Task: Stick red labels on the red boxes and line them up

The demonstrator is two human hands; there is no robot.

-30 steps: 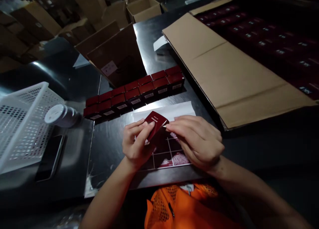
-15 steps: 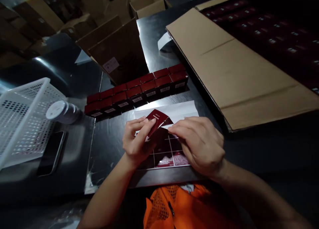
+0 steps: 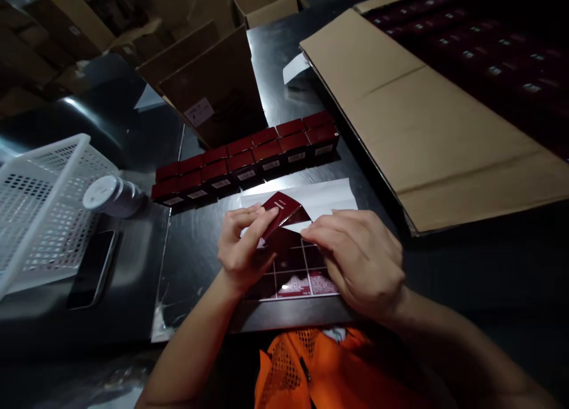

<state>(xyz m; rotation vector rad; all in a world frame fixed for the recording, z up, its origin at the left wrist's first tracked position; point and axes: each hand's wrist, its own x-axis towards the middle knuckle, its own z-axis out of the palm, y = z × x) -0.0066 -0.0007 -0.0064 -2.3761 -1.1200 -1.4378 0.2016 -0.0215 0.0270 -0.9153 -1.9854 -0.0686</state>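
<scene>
My left hand is closed round a small dark red box with pale print on its upper face. Its thumb presses on that face and the other fingers are partly hidden. At the box's right edge, my right hand pinches a thin white flap between thumb and fingers. Whether this flap is part of the box or a sticker on it, I cannot tell. Beneath both hands lies a sheet of dark red stickers divided by white lines, with white paper behind it.
Two rows of dark red boxes stand beyond my hands. A large open carton with many similar boxes is at right, another carton behind. On the left are a white basket, a round container and a phone.
The white flap at the box's edge shows more of its surface now, bent further out by my right hand. The left hand keeps its hold on the box.
</scene>
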